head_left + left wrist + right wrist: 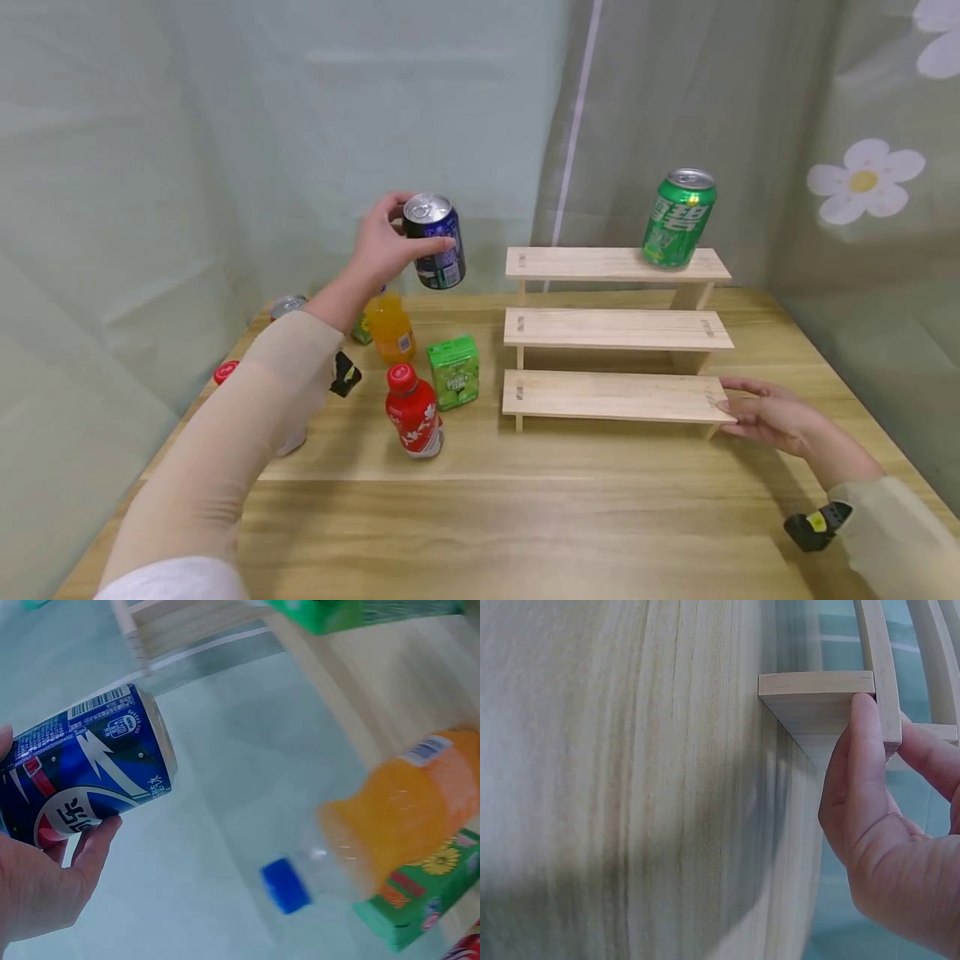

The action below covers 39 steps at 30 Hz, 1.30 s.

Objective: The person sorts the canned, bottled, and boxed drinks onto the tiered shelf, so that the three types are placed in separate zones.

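Note:
My left hand (382, 242) grips a dark blue cola can (441, 250) around its side, holding it in the air above the drinks on the left. In the left wrist view the blue can (86, 761) shows a barcode and white lightning marks. On the right, my right hand (768, 417) pinches the right end of the lowest board of a three-step wooden stand (615, 396). The right wrist view shows the thumb and fingers on either side of the board end (885, 690). A green soda can (678, 221) stands on the top step, at its right end.
Left of the stand are a green drink carton (454, 375), a red bottle (415, 417) and an orange drink bottle (392, 329). Another can (288, 305) and a red-capped bottle (225, 372) are partly behind my left arm. Curtains hang behind the wooden table (525, 533).

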Each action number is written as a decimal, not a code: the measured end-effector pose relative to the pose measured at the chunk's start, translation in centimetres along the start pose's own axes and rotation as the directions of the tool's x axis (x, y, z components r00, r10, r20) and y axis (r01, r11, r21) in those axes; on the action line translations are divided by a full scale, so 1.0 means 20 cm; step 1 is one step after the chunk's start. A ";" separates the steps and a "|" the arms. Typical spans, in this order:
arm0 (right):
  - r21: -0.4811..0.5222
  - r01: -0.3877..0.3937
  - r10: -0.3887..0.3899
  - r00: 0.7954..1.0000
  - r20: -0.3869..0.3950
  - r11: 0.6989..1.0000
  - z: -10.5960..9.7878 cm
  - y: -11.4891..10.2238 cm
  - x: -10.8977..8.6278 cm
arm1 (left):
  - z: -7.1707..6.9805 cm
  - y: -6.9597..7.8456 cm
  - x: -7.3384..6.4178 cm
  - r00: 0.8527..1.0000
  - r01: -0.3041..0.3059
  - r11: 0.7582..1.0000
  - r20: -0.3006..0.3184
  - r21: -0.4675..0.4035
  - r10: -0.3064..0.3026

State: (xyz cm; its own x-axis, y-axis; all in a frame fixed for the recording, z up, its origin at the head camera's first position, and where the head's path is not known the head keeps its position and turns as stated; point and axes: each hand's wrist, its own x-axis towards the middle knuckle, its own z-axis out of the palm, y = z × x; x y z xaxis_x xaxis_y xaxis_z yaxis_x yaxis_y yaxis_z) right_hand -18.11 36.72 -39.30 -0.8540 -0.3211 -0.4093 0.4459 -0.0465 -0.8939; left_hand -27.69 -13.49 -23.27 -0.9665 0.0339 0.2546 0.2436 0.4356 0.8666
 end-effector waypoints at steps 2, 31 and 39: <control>0.001 0.001 -0.001 1.000 -0.005 1.000 0.00 0.00 0.00 | 0.01 0.04 0.02 1.000 0.001 1.000 -0.020 0.005 -0.001; -0.125 0.009 -0.016 0.998 -0.054 0.992 0.03 -0.02 0.00 | 0.55 0.32 0.20 0.995 -0.010 0.996 0.096 -0.091 0.018; -0.102 0.015 -0.021 0.998 -0.059 0.995 0.02 0.00 -0.01 | 0.69 0.34 0.20 0.988 -0.035 0.996 0.148 -0.080 0.047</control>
State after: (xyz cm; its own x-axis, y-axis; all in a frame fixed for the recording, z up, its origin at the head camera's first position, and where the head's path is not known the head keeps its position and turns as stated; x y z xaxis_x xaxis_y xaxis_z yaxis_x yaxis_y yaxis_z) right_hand -17.87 36.38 -39.07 -0.8773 -0.2639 -0.4009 0.4039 0.0453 -0.9137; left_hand -31.03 2.11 -22.29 -0.9553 0.1871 0.2287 0.2834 0.3609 0.8885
